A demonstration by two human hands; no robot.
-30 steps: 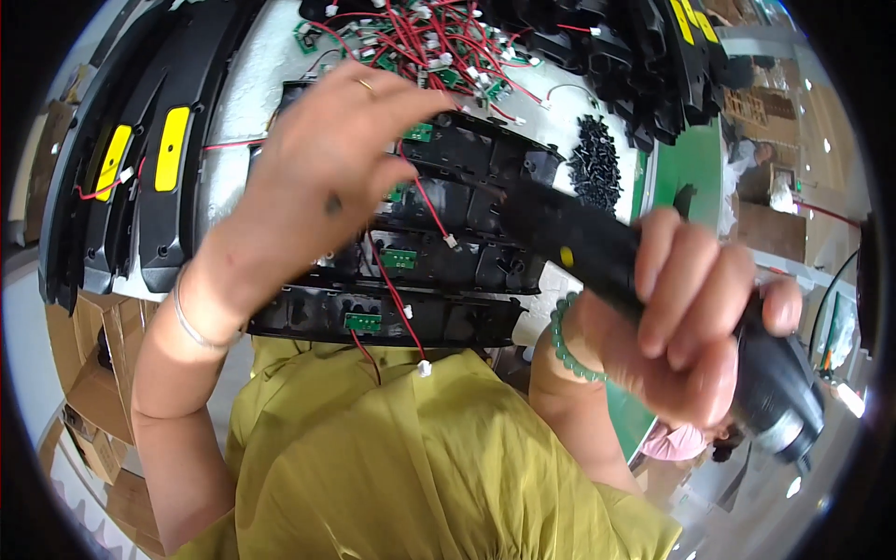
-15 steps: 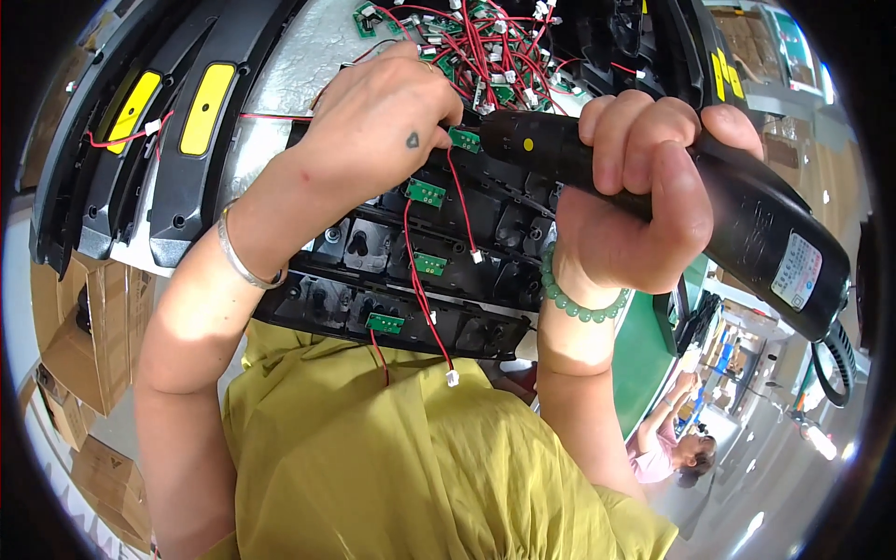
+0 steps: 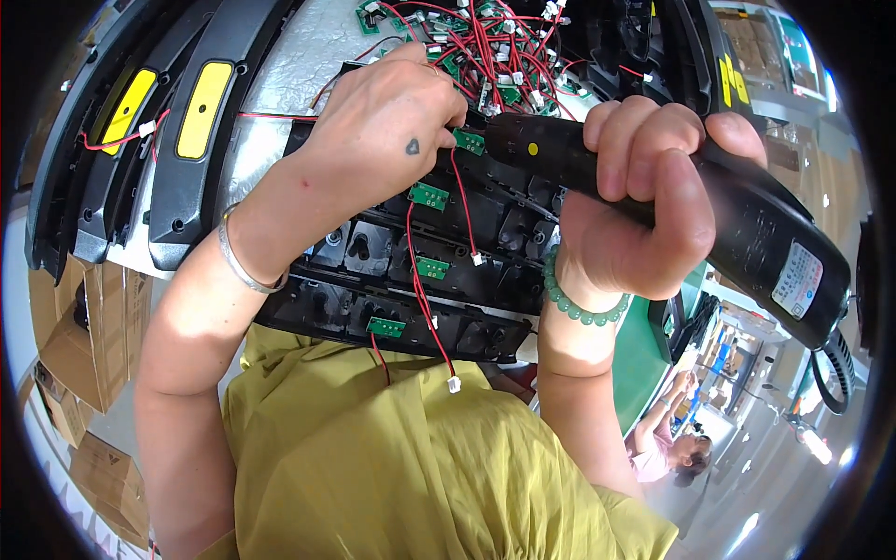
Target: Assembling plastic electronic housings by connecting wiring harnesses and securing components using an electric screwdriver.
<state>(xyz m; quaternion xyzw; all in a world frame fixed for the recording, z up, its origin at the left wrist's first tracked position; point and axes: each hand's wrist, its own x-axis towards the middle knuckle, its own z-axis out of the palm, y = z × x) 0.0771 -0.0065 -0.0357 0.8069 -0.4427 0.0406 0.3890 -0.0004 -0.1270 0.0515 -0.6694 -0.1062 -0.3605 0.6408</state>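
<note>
My right hand is wrapped round a black electric screwdriver, which points left. Its front end is at a small green circuit board; the bit cannot be made out. Against the left end of that board, the fingertips of my left hand are pinched together, and what lies between them is hidden. The board sits in a black plastic housing. Closer to me, similar housings lie side by side and bear more green boards, with red and black leads ending in white connectors.
Beyond my hands is a tangled heap of wired boards. Long black covers with yellow labels lie on the left, and others stand at the far right. Cardboard boxes are stacked at the left. Another person is at the right, past a green surface.
</note>
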